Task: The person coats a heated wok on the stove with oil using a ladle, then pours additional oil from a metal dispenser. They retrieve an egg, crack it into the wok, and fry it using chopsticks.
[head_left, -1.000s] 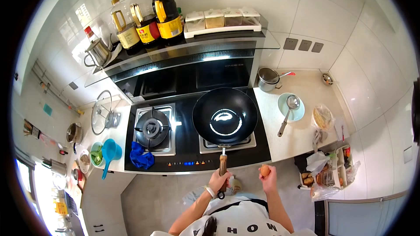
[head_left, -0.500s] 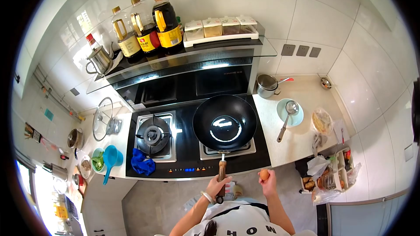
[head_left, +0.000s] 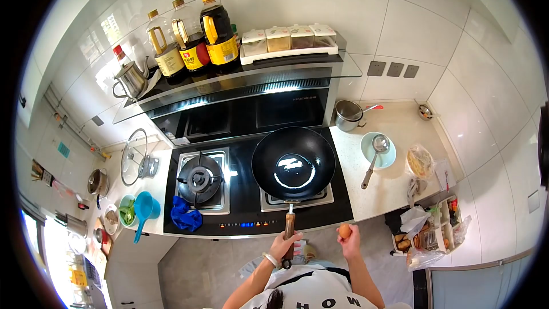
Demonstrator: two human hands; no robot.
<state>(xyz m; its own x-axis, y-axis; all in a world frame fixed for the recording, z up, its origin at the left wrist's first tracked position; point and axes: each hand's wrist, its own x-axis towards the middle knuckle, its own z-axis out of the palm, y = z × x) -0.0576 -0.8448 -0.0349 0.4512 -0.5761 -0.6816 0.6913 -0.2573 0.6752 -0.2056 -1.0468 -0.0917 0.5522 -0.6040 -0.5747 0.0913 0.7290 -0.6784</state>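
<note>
Egg point(head_left: 344, 230) | in R hand point(head_left: 351, 242) | wok hdl point(head_left: 290, 223) | in L hand point(head_left: 281, 246)

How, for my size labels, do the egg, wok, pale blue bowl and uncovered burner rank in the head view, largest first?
1. Wok, clearly largest
2. Uncovered burner
3. Pale blue bowl, partly covered by a ladle
4. Egg, clearly smallest

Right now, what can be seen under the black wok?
Beneath the wok, part of a metal burner plate shows along the front, on the black stovetop. Whatever lies under the wok's middle is covered.
</note>
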